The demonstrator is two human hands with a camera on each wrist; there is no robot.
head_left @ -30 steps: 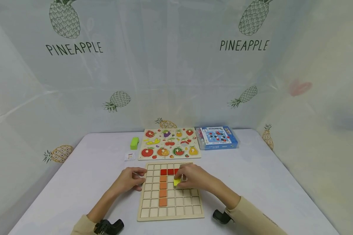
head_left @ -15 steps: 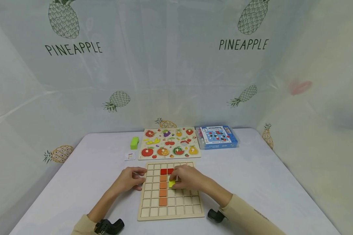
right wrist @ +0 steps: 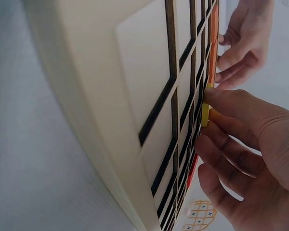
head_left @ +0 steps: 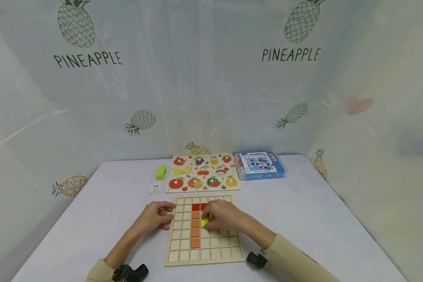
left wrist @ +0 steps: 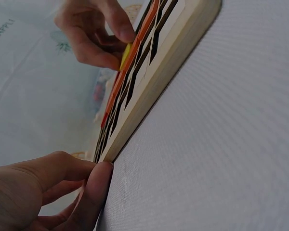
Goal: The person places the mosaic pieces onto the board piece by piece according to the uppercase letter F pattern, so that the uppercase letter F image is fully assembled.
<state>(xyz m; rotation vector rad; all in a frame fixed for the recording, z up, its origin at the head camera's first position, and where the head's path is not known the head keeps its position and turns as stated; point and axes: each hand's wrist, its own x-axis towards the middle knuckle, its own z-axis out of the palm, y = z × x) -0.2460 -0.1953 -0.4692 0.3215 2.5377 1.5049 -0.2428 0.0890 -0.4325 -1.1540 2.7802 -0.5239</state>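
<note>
A wooden grid board (head_left: 204, 261) lies on the table, with a column of orange square tiles (head_left: 195, 232) and a row of red tiles (head_left: 196, 206) set in its cells. Between thumb and finger, my right hand (head_left: 223, 214) pinches a yellow square tile (head_left: 205, 222) at a cell just right of the orange column. In the right wrist view, the yellow tile (right wrist: 205, 114) stands slightly proud of the grid. My left hand (head_left: 154, 215) touches the board's left edge with thumb and forefinger. Part of the red row is hidden behind the right hand.
Behind the grid lies a fruit puzzle board (head_left: 203, 172). A blue-labelled plastic box (head_left: 260, 166) stands to its right. On its left are a green block (head_left: 161, 172) and a small printed card (head_left: 155, 188). Pineapple-printed curtains (head_left: 204, 86) surround the table.
My right hand has moved left and slightly down with the yellow tile, from over the cells further right to the cell beside the orange column. The left hand has stayed in place.
</note>
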